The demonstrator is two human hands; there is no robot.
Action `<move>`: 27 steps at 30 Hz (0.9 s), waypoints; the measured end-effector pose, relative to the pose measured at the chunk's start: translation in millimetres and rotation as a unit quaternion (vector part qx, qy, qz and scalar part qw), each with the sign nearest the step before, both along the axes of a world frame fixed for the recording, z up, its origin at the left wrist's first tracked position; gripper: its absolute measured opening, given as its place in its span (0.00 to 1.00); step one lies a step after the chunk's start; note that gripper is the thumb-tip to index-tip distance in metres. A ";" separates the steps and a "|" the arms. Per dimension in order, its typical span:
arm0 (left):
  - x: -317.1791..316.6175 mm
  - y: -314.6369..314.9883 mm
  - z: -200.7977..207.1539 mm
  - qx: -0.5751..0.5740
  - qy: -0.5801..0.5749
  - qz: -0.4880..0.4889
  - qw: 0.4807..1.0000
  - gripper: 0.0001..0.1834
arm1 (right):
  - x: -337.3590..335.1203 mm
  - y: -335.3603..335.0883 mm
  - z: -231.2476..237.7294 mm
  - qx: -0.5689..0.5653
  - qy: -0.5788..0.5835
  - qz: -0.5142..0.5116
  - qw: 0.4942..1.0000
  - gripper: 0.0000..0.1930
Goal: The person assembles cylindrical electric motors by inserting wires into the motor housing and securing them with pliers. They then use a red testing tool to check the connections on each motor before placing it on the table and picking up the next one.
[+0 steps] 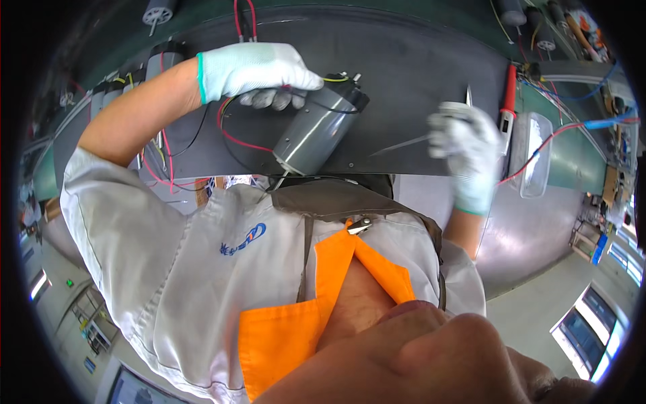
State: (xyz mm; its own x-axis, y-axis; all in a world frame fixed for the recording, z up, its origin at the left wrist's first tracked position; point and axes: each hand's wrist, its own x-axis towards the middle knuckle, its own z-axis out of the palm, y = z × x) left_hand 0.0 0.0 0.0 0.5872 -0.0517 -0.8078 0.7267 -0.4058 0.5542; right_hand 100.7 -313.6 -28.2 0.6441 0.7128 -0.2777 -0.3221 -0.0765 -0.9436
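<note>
A grey cylindrical motor [315, 138] lies tilted on the dark bench mat, its black end cap up and to the right, its shaft toward me. My left hand [262, 74], in a white glove with grey fingertips, is closed beside the cap. Its thumb and fingers pinch a dark wire [330, 108] that runs to the motor's cap. A red wire [245, 143] loops by the motor's side. My gloved right hand [468, 148] is closed, apart from the motor. From its fingers a thin pale strip [404, 144] points left, and a pointed tip [469, 94] sticks out above; their kind is unclear.
Right of my right hand are a red-and-white pen-shaped tool [509, 101] and a clear plastic box [536, 155], with a red cable [552, 138] crossing it. More motors [159, 12] with wires stand at the far left and far right. The bench's near edge meets my apron.
</note>
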 end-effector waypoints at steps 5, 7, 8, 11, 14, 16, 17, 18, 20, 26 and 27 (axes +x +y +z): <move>-13.6 7.6 10.5 -0.047 -0.001 0.040 0.998 0.29 | -59.3 73.4 -38.8 0.146 0.114 -0.056 0.981 0.11; -14.6 4.3 8.5 -0.047 0.022 0.054 0.997 0.33 | -76.0 79.1 -55.6 0.108 -0.134 -0.070 0.983 0.11; -16.4 1.2 11.4 -0.049 0.024 0.063 0.996 0.34 | -70.9 79.2 -61.8 0.093 -0.373 -0.064 0.921 0.12; -25.0 -7.0 2.9 -0.066 0.000 0.123 0.990 0.37 | -65.1 84.1 -77.8 0.066 -0.612 -0.043 0.787 0.17; -31.6 -19.5 -14.3 -0.096 -0.074 0.209 0.970 0.29 | -62.7 83.9 -85.2 0.039 -0.644 -0.028 0.764 0.16; -34.9 -28.1 -33.0 -0.060 -0.121 0.264 0.955 0.23 | -62.5 83.4 -63.6 0.028 -0.619 -0.016 0.785 0.15; -33.7 -32.3 -36.0 -0.040 -0.144 0.289 0.946 0.21 | -61.6 84.0 -60.3 0.032 -0.599 -0.015 0.800 0.14; -29.6 -38.7 -29.9 -0.032 -0.140 0.318 0.937 0.17 | -59.8 85.0 -61.6 0.045 -0.566 -0.027 0.823 0.13; -26.7 -42.0 -35.9 -0.033 -0.179 0.315 0.931 0.17 | -55.5 82.9 -54.6 0.063 -0.367 -0.039 0.927 0.12; -23.1 -50.1 -45.3 -0.050 -0.242 0.273 0.930 0.12 | -25.4 86.6 -34.2 0.098 0.015 -0.091 0.991 0.15; -22.5 -50.7 -46.9 -0.044 -0.252 0.263 0.930 0.11 | -25.0 87.0 -34.5 0.104 0.015 -0.098 0.990 0.16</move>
